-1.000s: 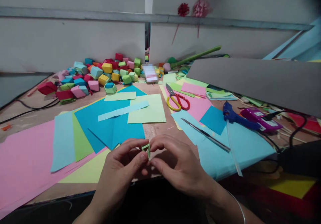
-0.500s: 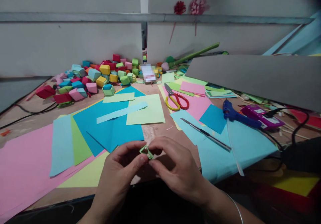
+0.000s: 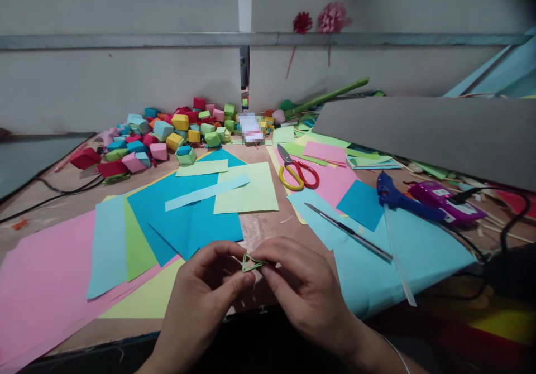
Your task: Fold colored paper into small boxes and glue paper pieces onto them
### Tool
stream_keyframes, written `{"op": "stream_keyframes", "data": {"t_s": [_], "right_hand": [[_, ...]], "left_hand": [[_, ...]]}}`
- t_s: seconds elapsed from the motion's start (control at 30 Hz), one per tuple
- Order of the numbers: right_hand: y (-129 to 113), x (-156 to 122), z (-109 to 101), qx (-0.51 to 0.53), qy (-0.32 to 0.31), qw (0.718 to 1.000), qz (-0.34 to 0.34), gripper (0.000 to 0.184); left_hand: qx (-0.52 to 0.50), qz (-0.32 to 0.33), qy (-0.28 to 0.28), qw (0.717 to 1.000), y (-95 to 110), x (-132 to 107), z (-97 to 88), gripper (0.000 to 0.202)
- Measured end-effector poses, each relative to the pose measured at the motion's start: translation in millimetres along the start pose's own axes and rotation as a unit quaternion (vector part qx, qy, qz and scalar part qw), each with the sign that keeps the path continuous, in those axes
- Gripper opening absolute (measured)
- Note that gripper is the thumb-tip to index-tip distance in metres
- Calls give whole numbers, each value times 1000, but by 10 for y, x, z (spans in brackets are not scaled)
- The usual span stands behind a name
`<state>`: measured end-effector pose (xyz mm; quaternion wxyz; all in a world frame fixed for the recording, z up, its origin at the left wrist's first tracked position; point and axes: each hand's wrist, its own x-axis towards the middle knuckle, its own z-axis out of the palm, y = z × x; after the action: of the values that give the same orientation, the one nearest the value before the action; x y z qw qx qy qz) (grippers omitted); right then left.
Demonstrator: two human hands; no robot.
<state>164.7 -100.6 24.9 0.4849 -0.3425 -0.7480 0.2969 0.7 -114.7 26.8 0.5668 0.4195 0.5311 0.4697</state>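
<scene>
Between my two hands is a small folded strip of light green paper [image 3: 244,263], bent into a triangular loop seen edge-on. My left hand [image 3: 205,290] grips its left corner between thumb and fingertips. On the other side, my right hand [image 3: 299,282] pinches the strip's right end. Both hands are just above the table's near edge. Beyond them lie a light green sheet [image 3: 262,195], a pale blue strip [image 3: 205,193] and blue sheets [image 3: 180,217]. Red-and-yellow-handled scissors [image 3: 297,170] and a craft knife [image 3: 347,231] rest on papers to the right.
A heap of colourful folded paper pieces [image 3: 167,128] stands at the back left. To the right are a blue glue gun [image 3: 402,201] with its cord, a purple box-shaped device [image 3: 446,201] and a grey board [image 3: 427,134]. Pink sheets [image 3: 46,284] cover the left side.
The green paper loop has turned and now shows a clearer triangle, with my right fingers pinched closer on its end. The whole view has shifted slightly.
</scene>
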Motion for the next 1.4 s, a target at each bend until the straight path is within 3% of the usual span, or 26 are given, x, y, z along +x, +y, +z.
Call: {"op": "stream_keyframes", "data": {"t_s": [0.13,0.33,0.47,0.67,0.8,0.9,1.0,1.07,1.13,1.17,1.23,1.3,1.4], "right_hand": [[11,-9,0,8,-8,1000,8,25],[4,-28,30,-4,12,999,47,22],[-1,-43,39,-12,14,994,112,13],[0,1,8,-34,9,994,108,13],[-12,34,28,-40,-7,994,97,14],[-34,29,68,-38,-21,995,92,13],[-75,53,43,-51,-56,993,93,14],[-103,152,-63,-87,-90,988,91,18],[-87,355,-248,-166,-119,974,95,26],[-49,492,-359,-226,-118,962,101,20],[109,802,-575,-382,-155,892,186,15],[357,1096,-729,-431,-151,858,233,21],[769,1388,-787,-462,-169,813,312,26]], "left_hand": [[2,31,28,999,23,-34,50,21],[97,83,40,991,-28,-2,-32,16],[98,70,18,993,-45,18,-50,13],[43,35,-26,998,-20,-2,37,20],[97,156,50,982,8,-23,105,4],[134,230,75,961,8,-33,119,2],[156,243,83,954,0,-34,88,2],[147,213,104,960,8,-30,51,5],[109,164,126,972,33,-19,9,12],[84,143,134,977,49,-9,-13,16],[29,118,139,983,80,20,-60,20],[-28,118,136,983,96,58,-116,20],[-107,117,124,980,90,105,-207,20]]}}
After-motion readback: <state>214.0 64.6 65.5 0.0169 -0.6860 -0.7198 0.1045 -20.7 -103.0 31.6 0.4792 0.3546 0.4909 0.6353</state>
